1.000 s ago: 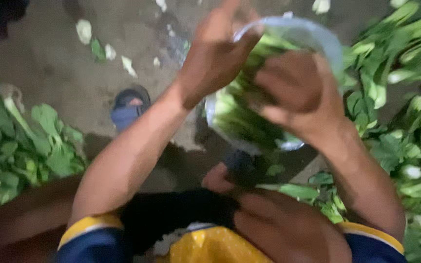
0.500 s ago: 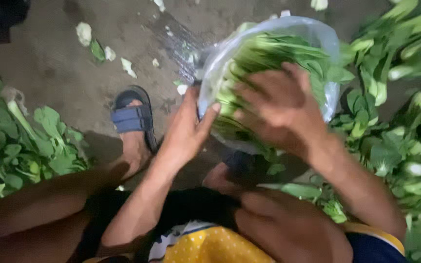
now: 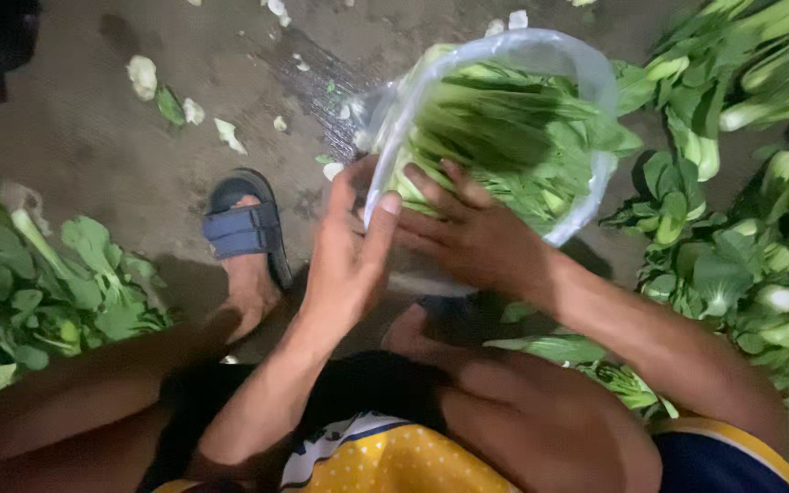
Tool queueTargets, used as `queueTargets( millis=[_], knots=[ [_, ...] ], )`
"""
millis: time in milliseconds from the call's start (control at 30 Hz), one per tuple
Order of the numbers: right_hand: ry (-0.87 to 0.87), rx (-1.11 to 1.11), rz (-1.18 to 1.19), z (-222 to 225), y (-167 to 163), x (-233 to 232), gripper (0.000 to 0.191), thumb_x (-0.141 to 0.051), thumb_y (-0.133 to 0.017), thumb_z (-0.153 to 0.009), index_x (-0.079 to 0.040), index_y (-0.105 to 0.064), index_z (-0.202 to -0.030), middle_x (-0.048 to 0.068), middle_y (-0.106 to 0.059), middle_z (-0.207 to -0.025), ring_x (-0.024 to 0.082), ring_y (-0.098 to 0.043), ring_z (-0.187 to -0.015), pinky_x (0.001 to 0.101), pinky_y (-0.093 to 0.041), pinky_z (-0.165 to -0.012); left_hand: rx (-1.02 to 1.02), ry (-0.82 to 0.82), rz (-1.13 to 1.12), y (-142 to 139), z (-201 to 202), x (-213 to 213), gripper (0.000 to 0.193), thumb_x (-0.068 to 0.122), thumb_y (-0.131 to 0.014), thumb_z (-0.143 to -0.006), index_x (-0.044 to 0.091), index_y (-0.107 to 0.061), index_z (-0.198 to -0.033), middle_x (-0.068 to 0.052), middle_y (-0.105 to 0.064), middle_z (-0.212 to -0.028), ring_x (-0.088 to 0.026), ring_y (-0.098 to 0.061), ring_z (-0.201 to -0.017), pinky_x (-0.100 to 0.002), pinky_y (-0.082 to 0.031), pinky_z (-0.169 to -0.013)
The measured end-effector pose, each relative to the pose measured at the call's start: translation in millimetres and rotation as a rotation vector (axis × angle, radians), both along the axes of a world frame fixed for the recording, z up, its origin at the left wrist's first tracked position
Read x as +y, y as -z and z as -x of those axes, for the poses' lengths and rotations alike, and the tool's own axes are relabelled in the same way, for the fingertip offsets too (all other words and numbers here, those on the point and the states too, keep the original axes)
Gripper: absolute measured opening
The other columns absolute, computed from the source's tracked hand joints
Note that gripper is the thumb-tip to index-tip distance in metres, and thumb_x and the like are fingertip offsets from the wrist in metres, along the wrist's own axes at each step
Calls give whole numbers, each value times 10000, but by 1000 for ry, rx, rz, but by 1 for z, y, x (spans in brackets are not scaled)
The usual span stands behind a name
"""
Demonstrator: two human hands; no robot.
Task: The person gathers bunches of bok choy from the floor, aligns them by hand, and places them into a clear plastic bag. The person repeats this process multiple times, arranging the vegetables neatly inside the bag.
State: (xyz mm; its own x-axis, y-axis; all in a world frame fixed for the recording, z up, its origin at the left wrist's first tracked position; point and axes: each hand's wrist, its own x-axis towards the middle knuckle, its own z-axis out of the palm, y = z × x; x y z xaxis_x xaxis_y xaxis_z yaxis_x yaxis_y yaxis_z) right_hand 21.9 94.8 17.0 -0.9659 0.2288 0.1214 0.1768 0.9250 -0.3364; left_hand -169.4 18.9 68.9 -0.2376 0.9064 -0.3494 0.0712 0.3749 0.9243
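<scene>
A clear plastic bag (image 3: pixel 586 82) stuffed with green bok choy (image 3: pixel 495 128) stands in front of me on the dirt ground. My left hand (image 3: pixel 349 260) grips the bag's near rim, thumb and fingers pinching the plastic. My right hand (image 3: pixel 472 233) presses flat against the white stalks at the bag's mouth, fingers spread over the greens. Both forearms reach forward from my knees.
Loose bok choy lies piled at the right (image 3: pixel 741 228) and at the left (image 3: pixel 38 283). My foot in a blue sandal (image 3: pixel 244 228) rests on the ground. Torn leaf scraps (image 3: pixel 143 78) are scattered on the wet ground farther out.
My left hand has dropped from the top of the bag to its near rim. My right hand has slid down from the bag's middle to the stalks at the mouth.
</scene>
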Motion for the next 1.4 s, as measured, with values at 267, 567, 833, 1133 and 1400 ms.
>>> queueTargets(
  millis=[267, 567, 833, 1133, 1400],
  knots=[
    [156, -113, 2, 2, -19, 7, 510, -250, -644, -933, -62, -627, -1407, 137, -483, -1552, 299, -418, -1474, 610, -412, -1108, -189, -49, 133, 4, -3, 4, 525, 241, -561, -1083, 6, -489, -1547, -180, -645, -1141, -233, -524, -1011, -363, -433, -892],
    [416, -5, -172, -6, -48, 62, 496, -192, -800, -783, -2, -707, -1231, 155, -650, -1219, 298, -617, -1149, 509, -488, -984, 443, 195, -204, -7, 13, 60, 418, 300, -664, -1055, -48, -614, -1280, -228, -692, -1039, -325, -697, -924, -432, -551, -786],
    [198, 48, -102, 11, -6, 80, 82, -13, -743, -1019, -85, -716, -1049, 73, -649, -950, 226, -650, -868, 373, -557, -705, 278, 433, -368, 26, 24, 103, 219, 104, -646, -1056, 80, -722, -1260, -152, -762, -915, -205, -774, -784, -345, -580, -686],
    [1054, 439, 408, -70, -74, 34, 285, -75, -671, -1071, -64, -563, -1335, 64, -722, -1021, 179, -744, -901, 348, -631, -785, 392, 537, 158, -70, 2, 80, 639, 175, -692, -915, 118, -513, -1525, -201, -588, -1441, -319, -557, -1305, -436, -487, -1057],
    [1113, 1132, 1257, -132, 1, -41, 233, 41, -717, -1053, -11, -525, -1174, 78, -614, -934, 121, -577, -694, 260, -469, -570, 1141, 1314, -364, 36, -58, 83, 1077, 647, -740, -759, 31, -361, -1557, -237, -223, -1685, -428, -161, -1559, -616, -102, -1244]
  ],
)
